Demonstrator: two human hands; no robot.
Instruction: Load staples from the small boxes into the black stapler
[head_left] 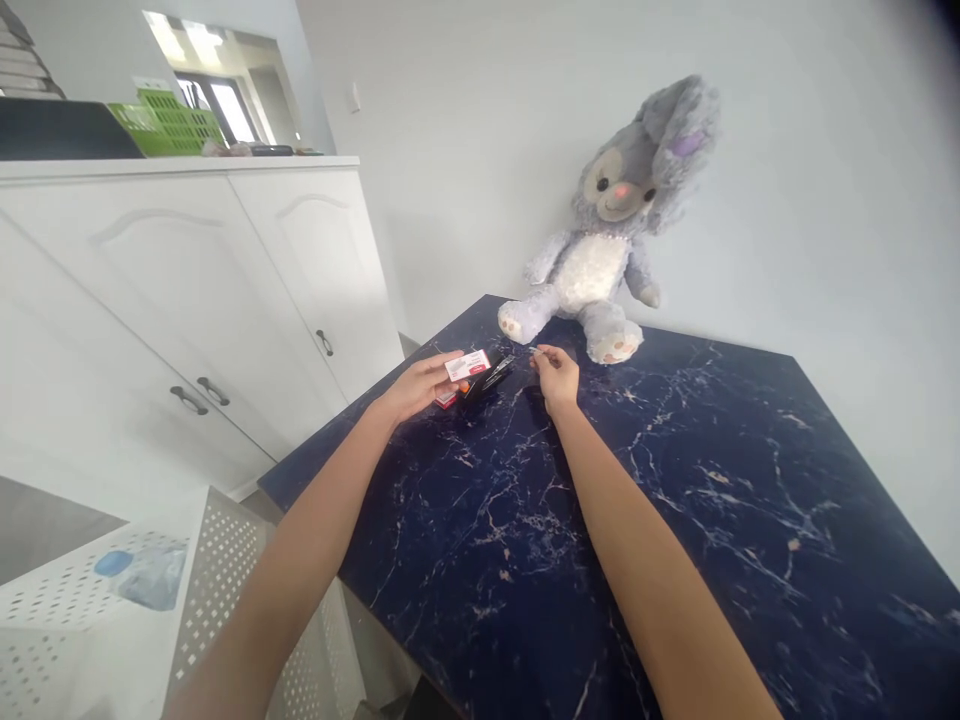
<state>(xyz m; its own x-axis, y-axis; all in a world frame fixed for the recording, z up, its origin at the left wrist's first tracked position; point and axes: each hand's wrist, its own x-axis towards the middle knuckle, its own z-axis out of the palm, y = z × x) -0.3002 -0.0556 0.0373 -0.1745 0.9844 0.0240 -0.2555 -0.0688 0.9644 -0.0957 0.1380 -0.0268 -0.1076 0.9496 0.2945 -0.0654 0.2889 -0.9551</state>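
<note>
My left hand (421, 385) is closed on a small white and red box (466, 366), held just above the dark blue marble table (675, 520). Under and beside the box lies a black stapler-like tool (489, 378) with a red part (447, 399) below it. My right hand (556, 378) hovers to the right of the tool, its fingers pinched on a thin, small metal piece (535, 350) that I cannot name. Both arms reach forward over the table.
A grey plush rabbit (611, 230) sits at the table's far edge against the wall. White cupboards (225, 290) stand to the left, with a green basket (169, 125) on top. A white perforated bin (112, 590) with a plastic bottle is at lower left.
</note>
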